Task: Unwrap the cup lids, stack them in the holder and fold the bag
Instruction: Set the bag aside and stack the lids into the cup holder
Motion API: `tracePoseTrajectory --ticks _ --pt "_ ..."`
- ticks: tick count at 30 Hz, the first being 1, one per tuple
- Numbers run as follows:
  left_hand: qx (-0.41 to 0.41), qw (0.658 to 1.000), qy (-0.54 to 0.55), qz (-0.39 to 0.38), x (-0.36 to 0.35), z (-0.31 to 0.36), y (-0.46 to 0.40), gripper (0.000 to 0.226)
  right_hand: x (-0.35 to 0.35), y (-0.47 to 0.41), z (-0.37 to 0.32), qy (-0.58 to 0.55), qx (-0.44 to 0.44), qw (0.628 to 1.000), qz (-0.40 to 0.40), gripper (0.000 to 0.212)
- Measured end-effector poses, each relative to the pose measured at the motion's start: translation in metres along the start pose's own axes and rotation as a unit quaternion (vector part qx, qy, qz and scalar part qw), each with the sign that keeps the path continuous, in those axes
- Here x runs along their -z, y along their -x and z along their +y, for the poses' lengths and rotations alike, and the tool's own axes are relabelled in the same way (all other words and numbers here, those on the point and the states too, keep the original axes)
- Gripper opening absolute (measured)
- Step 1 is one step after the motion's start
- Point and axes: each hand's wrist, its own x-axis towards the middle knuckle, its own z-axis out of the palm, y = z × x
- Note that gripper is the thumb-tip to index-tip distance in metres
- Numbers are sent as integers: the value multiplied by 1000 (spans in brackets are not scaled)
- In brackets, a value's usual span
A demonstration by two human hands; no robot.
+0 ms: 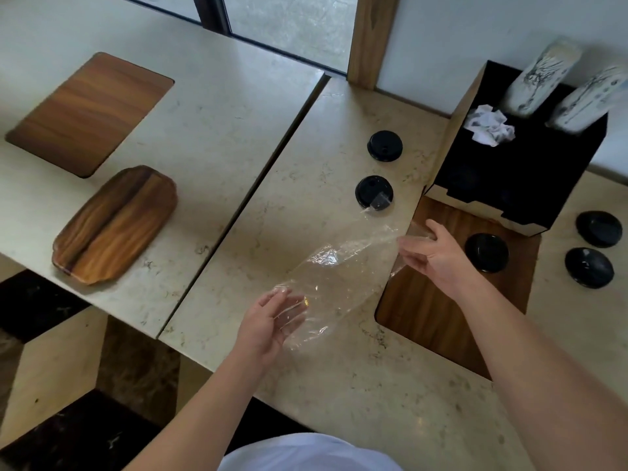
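Note:
A clear plastic bag [339, 273] stretches above the counter between my two hands. My left hand [272, 321] holds its near end, fingers lightly curled around the film. My right hand [431, 253] pinches the far end over the wooden inset. Two black cup lids [384, 146] [372, 192] lie on the counter beyond the bag, whose far tip overlaps the nearer one. A third lid [486, 252] sits on the wooden inset just right of my right hand. Two more lids [598, 228] [589, 266] lie at the far right. The black holder box [530, 185] stands behind.
In the holder stand two wrapped cup stacks [540, 79] and a crumpled paper [489, 125]. A wooden tray [115, 226] and a wooden inset [88, 113] are on the left table. A gap [244, 205] separates the two counters.

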Motion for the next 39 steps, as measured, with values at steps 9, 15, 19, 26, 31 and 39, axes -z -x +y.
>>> tracePoseTrajectory --ticks 9,15,19,26,31,39 --pt "-25 997 -63 38 27 8 2 19 -21 -18 -6 91 -18 996 -4 33" --pt "-37 995 -29 91 62 28 -5 16 -79 -53 -8 130 -11 991 5 22" --pt "-41 992 27 114 94 47 -10 29 -121 -81 -5 183 1 983 -16 19" --pt "-102 952 -130 256 110 54 -18 26 -186 -101 8 360 57 930 51 46" --pt "-387 673 -561 289 106 37 -16 42 -212 -72 24 601 330 722 92 68" --pt "-392 521 -753 92 68 14 -75 67 -237 -76 75 708 352 587 -174 60"
